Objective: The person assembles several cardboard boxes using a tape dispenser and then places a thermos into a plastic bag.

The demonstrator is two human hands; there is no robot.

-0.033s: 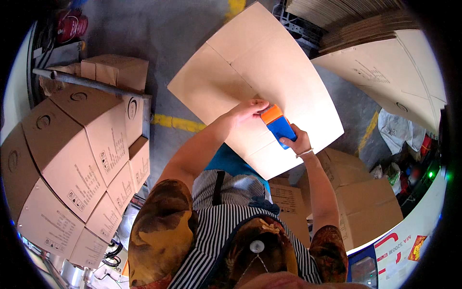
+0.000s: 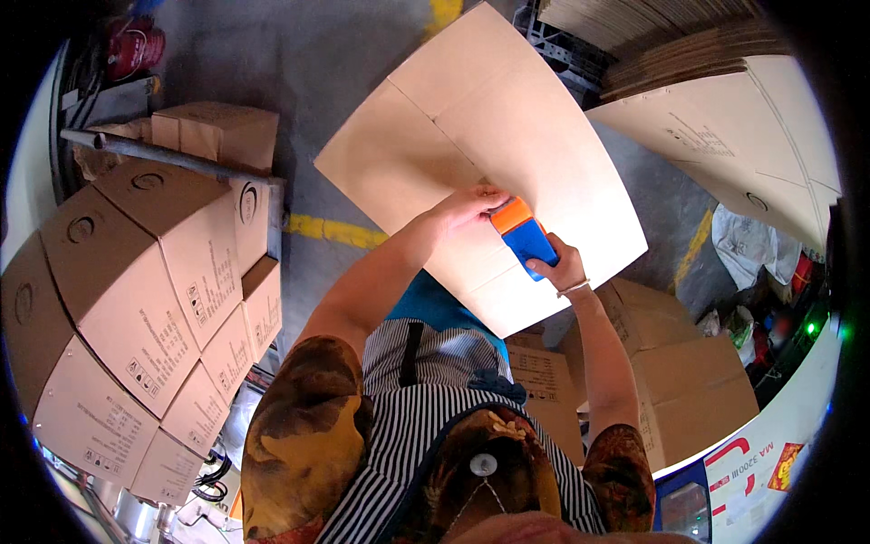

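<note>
Half-curled, my left hand (image 2: 469, 207) is at the orange end of a blocky tool (image 2: 527, 247); whether it pinches anything I cannot tell. Just right of it, the tool's smooth blue body slants toward me into my right hand (image 2: 564, 266), wrapped around it. Pale, seamed cardboard (image 2: 566, 172) spreads beneath both hands.

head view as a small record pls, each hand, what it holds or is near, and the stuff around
left hand: fingers at the tool's orange end; contact unclear
right hand: gripping the tool's blue part
tool: blue and orange, handheld, over the pale cardboard
pale cardboard: broad surface with seams, in front of the person
picture's left: stacked printed cartons
lower right: brown cartons
floor: grey, yellow lines
</note>
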